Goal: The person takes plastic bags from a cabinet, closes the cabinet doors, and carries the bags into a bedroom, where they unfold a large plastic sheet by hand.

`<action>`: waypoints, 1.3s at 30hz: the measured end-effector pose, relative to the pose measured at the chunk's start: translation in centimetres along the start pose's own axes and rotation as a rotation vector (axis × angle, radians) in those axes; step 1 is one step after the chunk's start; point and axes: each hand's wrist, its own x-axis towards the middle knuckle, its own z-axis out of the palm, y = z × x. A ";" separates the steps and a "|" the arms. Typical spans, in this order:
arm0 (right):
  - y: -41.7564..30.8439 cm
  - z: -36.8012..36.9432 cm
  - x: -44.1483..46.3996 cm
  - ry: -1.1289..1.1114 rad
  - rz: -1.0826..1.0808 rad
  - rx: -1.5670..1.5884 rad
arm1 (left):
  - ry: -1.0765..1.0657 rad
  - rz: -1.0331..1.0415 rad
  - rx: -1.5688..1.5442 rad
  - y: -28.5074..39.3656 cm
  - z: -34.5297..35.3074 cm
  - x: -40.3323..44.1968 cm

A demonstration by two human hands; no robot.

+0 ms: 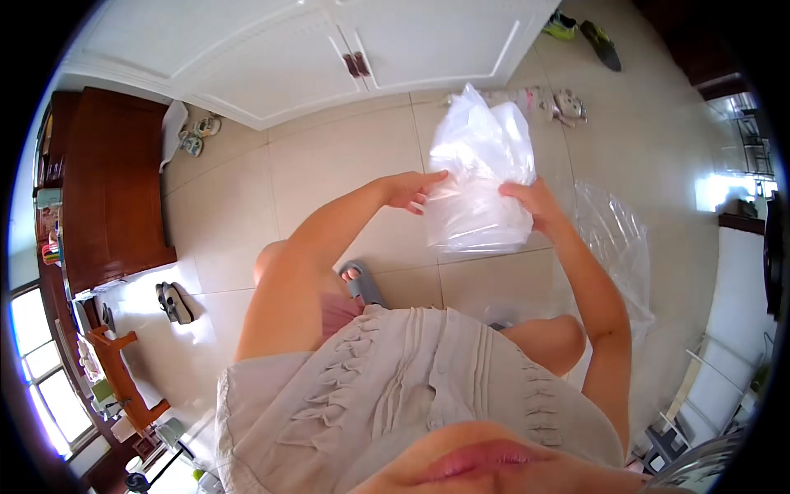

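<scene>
Sitting between both hands (539, 202), translucent plastic bag (480, 193), tiled floor (337, 148) below

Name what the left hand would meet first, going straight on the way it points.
The plastic bag: the left hand is at its edge and appears to touch it. Beyond, across the bag, is the right hand, though depth is hard to judge here.

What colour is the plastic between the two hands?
The plastic is whitish and shiny, seen best in the head view.
</scene>
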 end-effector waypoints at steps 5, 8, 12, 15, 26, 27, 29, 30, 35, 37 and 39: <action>-10.5 6.5 -1.9 -0.203 -0.208 -0.055 | -0.224 0.355 -0.516 3.5 -3.3 -11.3; -16.6 12.0 -2.8 0.014 -0.702 -0.360 | -0.024 0.702 -0.542 3.3 -5.2 -19.3; -25.9 18.8 -2.7 0.144 -0.919 -0.230 | 0.082 0.925 -0.702 -0.8 -9.9 -23.6; -31.3 23.6 1.5 0.254 -1.280 -0.356 | 0.093 0.958 -0.800 -4.7 -13.0 -24.1; -26.0 24.0 -0.5 0.454 -1.051 -0.161 | 0.512 1.213 -0.798 -5.0 -13.9 -30.3; -24.3 22.7 -3.0 0.462 -1.082 -0.075 | 0.496 1.222 -0.795 -3.6 -13.4 -30.8; -22.5 20.1 -8.1 0.472 -0.979 0.088 | 0.509 1.232 -0.664 -1.1 -12.2 -31.5; -21.6 18.4 -9.8 0.514 -0.970 0.103 | 0.497 1.232 -0.653 0.2 -11.8 -31.2; -18.3 10.2 -15.1 0.721 -0.837 0.135 | 0.339 1.318 -0.461 10.2 -8.0 -27.6; -18.2 8.8 -15.4 0.764 -0.781 0.120 | 0.254 1.315 -0.427 15.4 -5.6 -26.7; -17.5 7.8 -15.2 0.767 -0.745 0.043 | 0.166 1.304 -0.437 20.6 -3.6 -25.0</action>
